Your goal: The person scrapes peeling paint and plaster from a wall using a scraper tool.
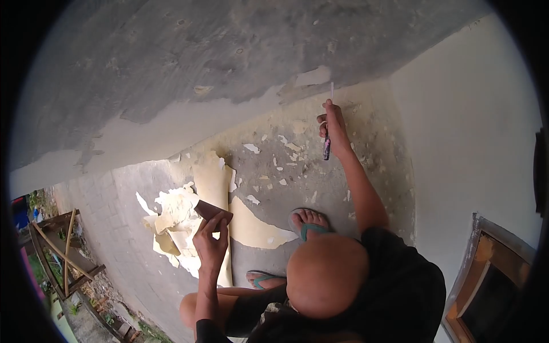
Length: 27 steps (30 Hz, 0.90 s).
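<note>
Left of center, peeled paint sheets (pixel 174 208) lie heaped; beside them, the left hand (pixel 210 247) pinches a brown flat piece (pixel 206 209) near its lower edge, apparently keeping its face free. Upper right of center, the right hand's (pixel 336 124) fingers wrap a slim-bladed cutter (pixel 326 150), blade upward, presumably for reach toward the wall (pixel 171 63); contact unclear.

The grey wall (pixel 171 63) looks rough and matt, the peeled sheets (pixel 257 227) papery (ragged-edged), the brown piece (pixel 209 210) smooth.

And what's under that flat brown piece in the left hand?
Crumpled cream peelings show on one side of the flat brown piece, a larger pale peeling on the other. What's directly underneath is hidden by the piece and the left hand, so I can't tell.
</note>
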Each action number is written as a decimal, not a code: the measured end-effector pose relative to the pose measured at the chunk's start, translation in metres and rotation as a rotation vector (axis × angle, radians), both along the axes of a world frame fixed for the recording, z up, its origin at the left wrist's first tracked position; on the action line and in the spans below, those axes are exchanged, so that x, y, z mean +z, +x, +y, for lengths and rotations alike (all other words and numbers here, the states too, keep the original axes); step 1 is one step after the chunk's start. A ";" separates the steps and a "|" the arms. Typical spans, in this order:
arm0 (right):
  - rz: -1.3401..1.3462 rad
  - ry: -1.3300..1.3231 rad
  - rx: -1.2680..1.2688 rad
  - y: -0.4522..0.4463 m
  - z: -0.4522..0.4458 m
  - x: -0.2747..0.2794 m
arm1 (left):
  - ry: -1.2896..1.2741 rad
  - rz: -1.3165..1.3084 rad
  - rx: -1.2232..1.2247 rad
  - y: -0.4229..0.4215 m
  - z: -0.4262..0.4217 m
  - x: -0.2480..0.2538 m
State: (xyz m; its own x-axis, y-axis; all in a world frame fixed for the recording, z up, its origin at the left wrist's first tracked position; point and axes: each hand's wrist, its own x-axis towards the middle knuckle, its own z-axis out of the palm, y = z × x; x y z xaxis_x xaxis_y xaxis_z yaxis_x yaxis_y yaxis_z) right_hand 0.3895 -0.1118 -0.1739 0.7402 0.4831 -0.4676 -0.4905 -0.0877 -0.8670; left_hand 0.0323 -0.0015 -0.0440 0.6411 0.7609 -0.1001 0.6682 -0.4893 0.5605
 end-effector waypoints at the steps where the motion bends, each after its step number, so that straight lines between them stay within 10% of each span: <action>1: -0.009 0.004 0.052 -0.002 -0.002 -0.001 | 0.017 0.011 -0.007 -0.002 0.001 0.001; 5: -0.236 -0.070 0.312 -0.023 -0.020 -0.001 | 0.037 0.039 -0.010 -0.014 0.000 0.004; 14: 0.226 0.124 0.249 -0.045 -0.049 0.056 | 0.053 0.066 -0.047 -0.024 -0.001 0.016; 17: -0.083 0.011 0.262 -0.047 -0.047 0.017 | 0.049 0.042 -0.052 -0.023 0.000 0.018; 27: 0.314 0.434 -0.160 -0.076 0.062 -0.016 | 0.013 0.121 -0.107 -0.024 -0.005 0.002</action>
State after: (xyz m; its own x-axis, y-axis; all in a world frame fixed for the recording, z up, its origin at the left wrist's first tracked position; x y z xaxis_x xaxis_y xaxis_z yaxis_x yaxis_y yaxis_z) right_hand 0.3130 -0.0501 -0.1895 0.6774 0.5737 -0.4604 -0.7088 0.3414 -0.6173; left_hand 0.0085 -0.0067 -0.0419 0.7026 0.6903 -0.1724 0.6740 -0.5680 0.4724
